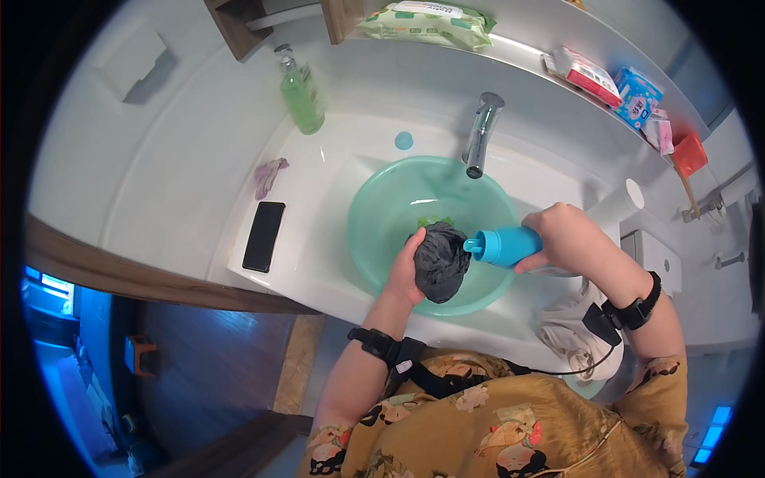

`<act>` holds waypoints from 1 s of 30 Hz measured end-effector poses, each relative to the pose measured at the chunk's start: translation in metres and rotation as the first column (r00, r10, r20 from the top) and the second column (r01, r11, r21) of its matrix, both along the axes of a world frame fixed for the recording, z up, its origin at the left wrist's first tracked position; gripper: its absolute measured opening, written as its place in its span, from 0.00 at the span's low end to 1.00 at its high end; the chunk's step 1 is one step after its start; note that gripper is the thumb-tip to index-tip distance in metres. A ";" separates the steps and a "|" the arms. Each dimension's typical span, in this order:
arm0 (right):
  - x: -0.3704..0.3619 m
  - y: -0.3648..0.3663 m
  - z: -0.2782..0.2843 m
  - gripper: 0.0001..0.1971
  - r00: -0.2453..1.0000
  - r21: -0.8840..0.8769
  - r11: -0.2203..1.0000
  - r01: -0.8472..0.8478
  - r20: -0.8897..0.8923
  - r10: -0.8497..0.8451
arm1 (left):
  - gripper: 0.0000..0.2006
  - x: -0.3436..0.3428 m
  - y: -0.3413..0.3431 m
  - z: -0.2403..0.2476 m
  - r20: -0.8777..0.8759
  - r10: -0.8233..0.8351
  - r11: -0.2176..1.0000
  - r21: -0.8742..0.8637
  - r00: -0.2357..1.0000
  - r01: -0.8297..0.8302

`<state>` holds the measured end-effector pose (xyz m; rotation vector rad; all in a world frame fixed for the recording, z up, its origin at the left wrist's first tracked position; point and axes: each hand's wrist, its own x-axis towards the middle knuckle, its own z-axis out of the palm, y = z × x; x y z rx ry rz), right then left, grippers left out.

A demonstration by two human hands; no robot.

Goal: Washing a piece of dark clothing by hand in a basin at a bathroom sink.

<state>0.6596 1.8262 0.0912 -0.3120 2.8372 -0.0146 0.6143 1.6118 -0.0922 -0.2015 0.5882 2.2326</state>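
My left hand holds a bunched dark grey cloth above the pale green basin. My right hand is wrapped round a blue squeeze bottle, tilted sideways so that its nozzle points at the cloth's right side. Nozzle and cloth look very close; whether they touch I cannot tell. Behind the cloth, a small bright green patch shows in the basin. The basin stands in the white sink, under the chrome faucet. A round blue cap lies on the sink's back ledge.
A black phone and a pinkish crumpled cloth lie on the left ledge, near a green pump bottle. At right are a white cylinder and pale fabric. Above, a shelf holds a wipes pack and several small packages.
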 end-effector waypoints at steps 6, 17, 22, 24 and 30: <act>0.010 0.014 0.003 0.26 0.997 -0.279 0.960 -0.020 -0.072 0.000 | 0.24 0.002 0.007 0.008 0.052 0.029 0.999 0.017 0.998 -0.030; 0.014 0.018 -0.007 0.26 0.998 -0.035 0.999 -0.003 -0.067 0.001 | 0.23 -0.004 0.017 -0.005 -0.011 -0.004 0.996 -0.088 1.000 0.003; 0.011 0.024 -0.007 0.25 0.998 -0.046 0.999 0.009 -0.054 -0.011 | 0.23 -0.005 0.020 -0.003 -0.011 0.012 0.997 -0.076 1.000 -0.013; 0.011 0.023 -0.007 0.25 0.997 -0.076 0.997 -0.015 -0.072 0.010 | 0.22 -0.006 0.023 -0.005 -0.006 0.003 0.998 -0.062 1.000 -0.003; 0.008 0.011 -0.006 0.25 0.999 -0.032 0.999 -0.033 0.013 0.033 | 0.22 -0.007 0.020 -0.020 -0.039 -0.004 0.994 -0.107 0.999 0.000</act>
